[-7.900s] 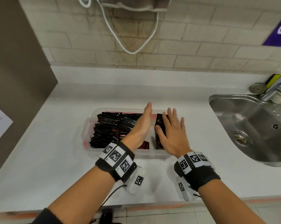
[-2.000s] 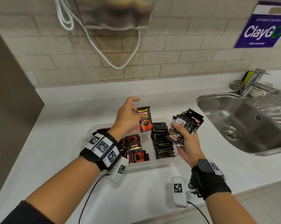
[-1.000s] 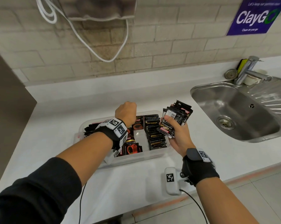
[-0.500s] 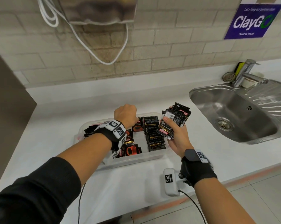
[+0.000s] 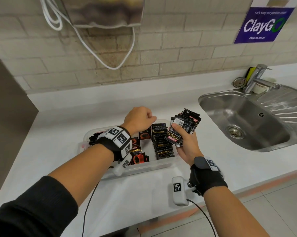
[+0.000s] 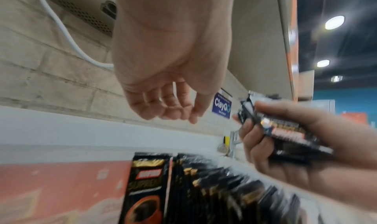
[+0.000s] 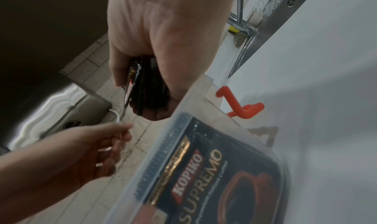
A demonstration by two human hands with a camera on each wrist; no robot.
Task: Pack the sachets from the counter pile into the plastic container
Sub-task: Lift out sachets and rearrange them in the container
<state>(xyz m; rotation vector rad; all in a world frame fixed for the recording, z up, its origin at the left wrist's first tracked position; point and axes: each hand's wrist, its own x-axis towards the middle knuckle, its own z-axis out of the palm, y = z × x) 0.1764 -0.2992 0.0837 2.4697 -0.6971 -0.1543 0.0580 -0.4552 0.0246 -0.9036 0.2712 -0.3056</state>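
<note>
- White counter (image 5: 212, 161) by a sink (image 5: 247, 120) carries a clear container (image 5: 161, 165) near its front edge.
- Right hand (image 5: 187, 144) grips a sachet bundle (image 5: 183, 127) above the container's right end.
- Left hand (image 5: 139, 121), loosely curled and empty, hovers over the sachets (image 5: 162, 144) inside.

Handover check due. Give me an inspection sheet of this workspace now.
Surface: white counter, bare where visible.
Job's things: plastic container with sachet row; sachet bundle above it.
Clutter: nothing seen.
Hands: right hand grips the bundle; left hand over the container, fingers loosely curled, empty.
Cables: white cord on wall; wrist-camera leads.
Surroundings: sink, tap, ClayGo sign.
</note>
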